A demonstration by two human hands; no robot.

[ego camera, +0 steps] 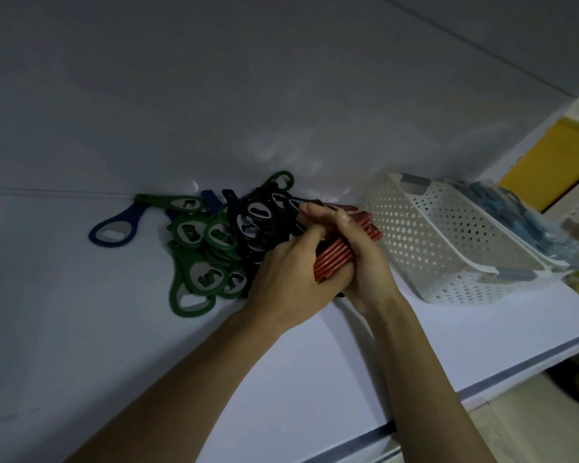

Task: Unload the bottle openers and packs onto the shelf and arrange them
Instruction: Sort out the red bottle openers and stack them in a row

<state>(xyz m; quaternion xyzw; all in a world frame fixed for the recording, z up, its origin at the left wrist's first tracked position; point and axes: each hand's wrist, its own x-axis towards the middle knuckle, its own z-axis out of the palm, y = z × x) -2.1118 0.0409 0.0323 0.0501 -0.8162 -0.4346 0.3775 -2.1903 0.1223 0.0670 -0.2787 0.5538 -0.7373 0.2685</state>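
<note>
Bottle openers (pixel 214 242) sit in a loose heap on our white shelf (pixel 81 345), hard against a pale back wall (pixel 214 78). Light is dim. The shelf's front edge runs diagonally at 5 o'clock from our hands, with beige floor (pixel 532 429) below it.

Left to right:
- One blue opener (pixel 114 228) lies flat, apart from the heap at its 9 o'clock.
- Green openers (pixel 194 272) overlap each other, with dark openers (pixel 258 212) piled just beside them.
- Our left hand (pixel 291 279) and right hand (pixel 361 259) both clamp a red stack (pixel 335 259) of openers, edges aligned. Left fingers curl over it from 9 o'clock and the right hand wraps it from 3 o'clock. The stack touches the heap's right side.
- A white perforated basket (pixel 432 235) stands at 3 o'clock, near the stack, holding blue packs (pixel 515 208) in clear wrap.
- A yellow panel (pixel 542 162) is at 2 o'clock.

Any writing is too dark for us to read.
</note>
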